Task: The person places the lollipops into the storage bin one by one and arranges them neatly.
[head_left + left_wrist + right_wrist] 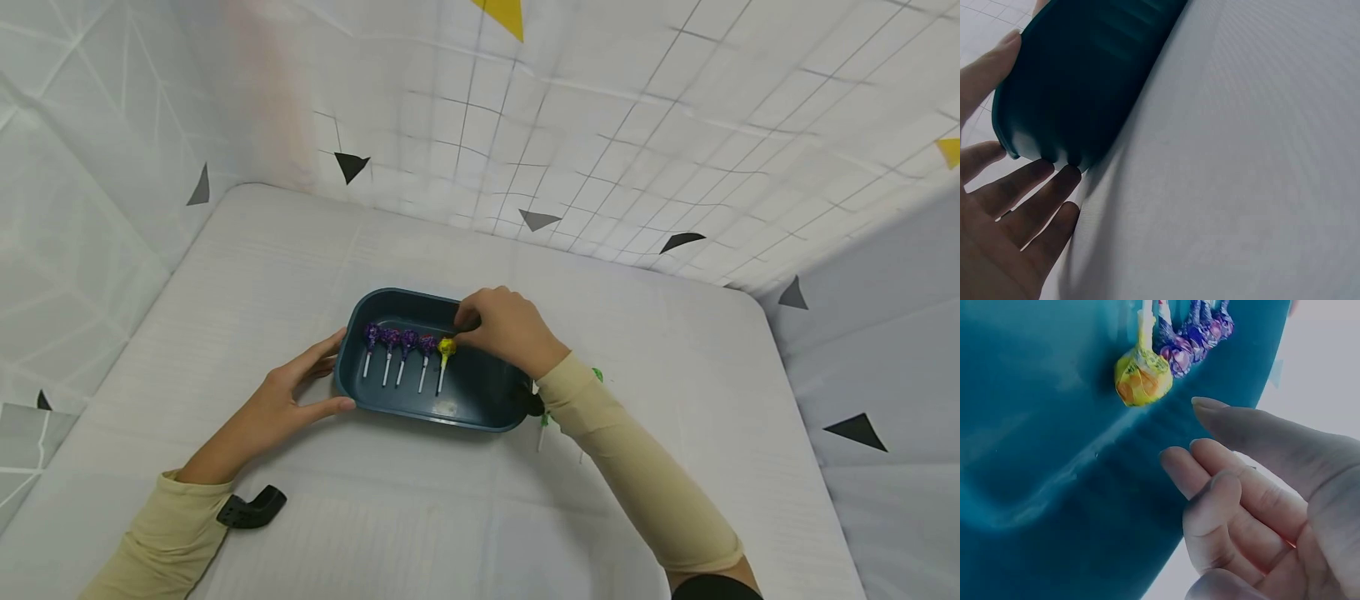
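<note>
A dark blue-green tray (480, 408) stands on the table. Inside it several purple-wrapped lollipops (408, 340) lie in a row, sticks toward me. At the row's right end is a yellow lollipop (446, 347). My left hand (281, 400) touches the tray's left end with its fingertips, and its thumb rests at the near rim; the left wrist view shows the fingers spread and fairly straight. My right hand (506, 329) is over the tray's far side, beside the yellow lollipop. In the right wrist view its thumb and loosely bent fingers (1210, 506) are apart, with nothing between them.
Green lollipops (545, 420) lie on the white table (360, 517) to the right of the tray, partly hidden by my right forearm. Behind the table hangs a white sheet (585, 108) with grid lines and dark triangles. Black camera mounts (255, 508) sit at the wrists.
</note>
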The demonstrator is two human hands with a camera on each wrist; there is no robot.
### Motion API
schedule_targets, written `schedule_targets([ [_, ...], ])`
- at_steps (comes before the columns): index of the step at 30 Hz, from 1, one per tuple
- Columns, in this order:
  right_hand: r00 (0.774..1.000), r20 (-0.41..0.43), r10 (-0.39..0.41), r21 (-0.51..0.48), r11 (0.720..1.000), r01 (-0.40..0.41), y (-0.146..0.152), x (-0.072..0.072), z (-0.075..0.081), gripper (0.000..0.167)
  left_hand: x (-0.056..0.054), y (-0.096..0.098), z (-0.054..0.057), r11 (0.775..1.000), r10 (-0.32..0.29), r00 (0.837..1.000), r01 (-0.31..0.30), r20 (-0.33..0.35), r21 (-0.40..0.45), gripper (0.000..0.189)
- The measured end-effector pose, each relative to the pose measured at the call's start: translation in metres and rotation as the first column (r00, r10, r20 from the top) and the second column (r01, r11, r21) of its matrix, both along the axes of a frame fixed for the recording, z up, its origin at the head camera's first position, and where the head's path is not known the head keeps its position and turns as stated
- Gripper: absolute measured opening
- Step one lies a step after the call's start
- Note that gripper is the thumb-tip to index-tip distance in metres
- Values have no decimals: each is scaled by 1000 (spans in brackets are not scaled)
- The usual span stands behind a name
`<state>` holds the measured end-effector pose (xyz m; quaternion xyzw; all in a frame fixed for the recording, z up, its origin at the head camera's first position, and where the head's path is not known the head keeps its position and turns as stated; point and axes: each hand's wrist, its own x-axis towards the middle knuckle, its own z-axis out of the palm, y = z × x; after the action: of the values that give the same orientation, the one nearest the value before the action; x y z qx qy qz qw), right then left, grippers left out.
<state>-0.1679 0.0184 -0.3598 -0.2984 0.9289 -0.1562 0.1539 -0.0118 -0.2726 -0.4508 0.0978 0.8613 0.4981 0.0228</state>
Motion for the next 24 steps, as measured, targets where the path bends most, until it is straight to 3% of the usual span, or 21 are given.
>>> schedule_targets([
  [24,997,4,-72,-22,997,72,36,6,10,26,0,-1,-1,1000,-7,1000,7,-6,24,95],
])
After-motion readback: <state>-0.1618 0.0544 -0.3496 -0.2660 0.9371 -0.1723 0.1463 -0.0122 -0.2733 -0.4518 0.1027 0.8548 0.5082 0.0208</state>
